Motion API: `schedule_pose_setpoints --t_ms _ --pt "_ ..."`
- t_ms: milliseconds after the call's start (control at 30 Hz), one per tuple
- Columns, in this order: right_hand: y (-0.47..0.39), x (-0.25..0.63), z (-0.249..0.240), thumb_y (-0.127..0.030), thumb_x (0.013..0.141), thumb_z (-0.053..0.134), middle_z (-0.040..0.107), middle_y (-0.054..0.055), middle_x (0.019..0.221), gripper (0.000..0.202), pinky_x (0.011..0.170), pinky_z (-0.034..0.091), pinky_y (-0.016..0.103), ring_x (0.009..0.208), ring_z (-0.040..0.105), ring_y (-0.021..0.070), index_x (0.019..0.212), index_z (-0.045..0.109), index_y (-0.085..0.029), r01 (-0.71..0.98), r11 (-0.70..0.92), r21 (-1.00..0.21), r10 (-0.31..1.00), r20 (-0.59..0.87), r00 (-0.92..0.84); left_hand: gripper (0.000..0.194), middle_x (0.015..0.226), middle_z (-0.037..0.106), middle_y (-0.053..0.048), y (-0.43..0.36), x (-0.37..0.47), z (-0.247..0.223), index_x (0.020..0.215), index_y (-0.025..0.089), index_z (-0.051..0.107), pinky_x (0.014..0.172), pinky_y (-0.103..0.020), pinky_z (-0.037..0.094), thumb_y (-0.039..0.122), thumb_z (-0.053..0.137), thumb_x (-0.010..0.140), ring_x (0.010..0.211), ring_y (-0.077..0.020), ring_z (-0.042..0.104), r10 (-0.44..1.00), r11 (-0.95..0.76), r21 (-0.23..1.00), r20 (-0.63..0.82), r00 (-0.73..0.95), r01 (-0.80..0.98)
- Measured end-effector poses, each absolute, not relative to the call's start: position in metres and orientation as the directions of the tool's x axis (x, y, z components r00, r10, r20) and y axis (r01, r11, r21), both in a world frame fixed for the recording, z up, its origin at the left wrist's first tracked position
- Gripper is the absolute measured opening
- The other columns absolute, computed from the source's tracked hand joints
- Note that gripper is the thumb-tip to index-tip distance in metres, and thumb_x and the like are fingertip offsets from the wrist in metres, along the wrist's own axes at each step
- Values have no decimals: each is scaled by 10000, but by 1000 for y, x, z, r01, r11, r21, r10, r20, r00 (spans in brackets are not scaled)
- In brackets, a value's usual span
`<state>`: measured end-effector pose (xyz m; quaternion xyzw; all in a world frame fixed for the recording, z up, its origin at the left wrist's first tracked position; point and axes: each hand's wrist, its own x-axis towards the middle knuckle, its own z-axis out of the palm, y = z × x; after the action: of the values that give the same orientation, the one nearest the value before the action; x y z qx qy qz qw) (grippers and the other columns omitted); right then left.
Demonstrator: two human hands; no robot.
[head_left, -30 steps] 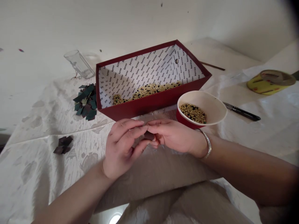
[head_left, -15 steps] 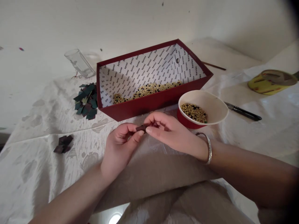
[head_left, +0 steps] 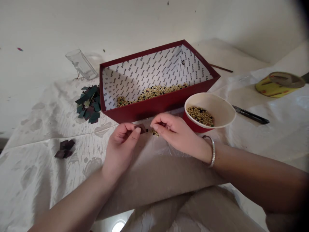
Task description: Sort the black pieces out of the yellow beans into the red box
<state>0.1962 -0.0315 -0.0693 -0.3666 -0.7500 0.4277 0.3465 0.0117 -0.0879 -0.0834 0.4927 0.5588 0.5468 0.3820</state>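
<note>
My left hand (head_left: pixel 123 141) pinches a small dark brown piece (head_left: pixel 140 128) between thumb and fingertips. Just right of it, my right hand (head_left: pixel 175 133) has its thumb and fingers closed together; whatever they hold, if anything, is too small to make out. A few yellow and black beads (head_left: pixel 154 132) show beside the right fingertips, on the cloth. Behind my hands is a dark red box (head_left: pixel 147 112) with similar beads (head_left: pixel 160 91) along its near inner side. A red and white bowl (head_left: pixel 222 112) with more beads (head_left: pixel 200 116) stands beyond my right wrist.
Green and brown pieces (head_left: pixel 89 103) lie in a pile left of the box, and several dark pieces (head_left: pixel 64 149) lie nearer. A tilted clear glass (head_left: pixel 83 66) is at the back left. To the right are a black-handled tool (head_left: pixel 253 116), a yellow can (head_left: pixel 277 85) and a thin stick (head_left: pixel 221 68).
My hands have moved apart. The left one shifted slightly left with the brown piece, which now shows more of its face. Beads near my right fingertips have come into view.
</note>
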Motion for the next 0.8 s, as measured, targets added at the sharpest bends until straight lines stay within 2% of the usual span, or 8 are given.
schedule_pose_setpoints --t_ms 100,233,300,433,500,667,800 --pt "-23 197 -77 -173 890 516 620 10 855 92 675 438 260 712 555 121 895 607 -184 347 442 -827 854 270 -444 53 831 659 6 -80 9 -85 828 211 655 762 -267 459 258 675 843 762 -126 580 938 -90 994 104 -330 56" --pt "-13 195 -88 -114 880 504 652 84 1008 180 875 471 342 950 597 196 990 639 -156 446 568 -692 807 363 -465 70 909 683 -13 -74 10 -86 790 198 635 905 -306 433 234 661 844 890 -148 607 917 -122 992 118 -381 13" --pt "-9 192 -92 -103 879 501 658 104 1060 229 949 458 374 1037 584 223 1048 650 -144 481 594 -645 795 375 -477 89 964 687 -32 -73 11 -86 774 193 629 951 -324 409 236 656 848 965 -165 605 909 -143 989 144 -392 31" --pt "-5 187 -96 -105 890 488 653 117 1126 298 1013 439 378 1089 562 233 1140 648 -121 539 602 -589 793 362 -490 73 1131 668 -59 -72 11 -88 788 195 637 996 -345 374 239 661 841 1083 -188 579 907 -144 989 150 -394 45" --pt "-5 185 -97 -92 890 471 648 120 1148 333 1022 431 369 1090 552 233 1176 642 -106 567 607 -557 791 349 -503 68 1120 666 -52 -71 10 -90 778 196 639 987 -341 377 232 672 825 1063 -184 580 907 -152 988 146 -394 17" --pt "-8 176 -98 -64 885 447 627 117 1180 411 959 433 373 1045 509 251 1257 614 -123 663 649 -373 759 268 -593 81 781 625 11 -66 11 -90 722 192 632 806 -282 409 207 685 781 773 -134 545 909 -117 991 82 -408 -63" --pt "-8 170 -99 -44 867 457 622 124 1092 316 883 420 368 999 485 262 1082 673 -123 705 666 -243 746 200 -635 80 715 585 25 -68 12 -88 724 184 632 683 -248 374 206 691 773 676 -110 477 915 -89 996 69 -398 -31"
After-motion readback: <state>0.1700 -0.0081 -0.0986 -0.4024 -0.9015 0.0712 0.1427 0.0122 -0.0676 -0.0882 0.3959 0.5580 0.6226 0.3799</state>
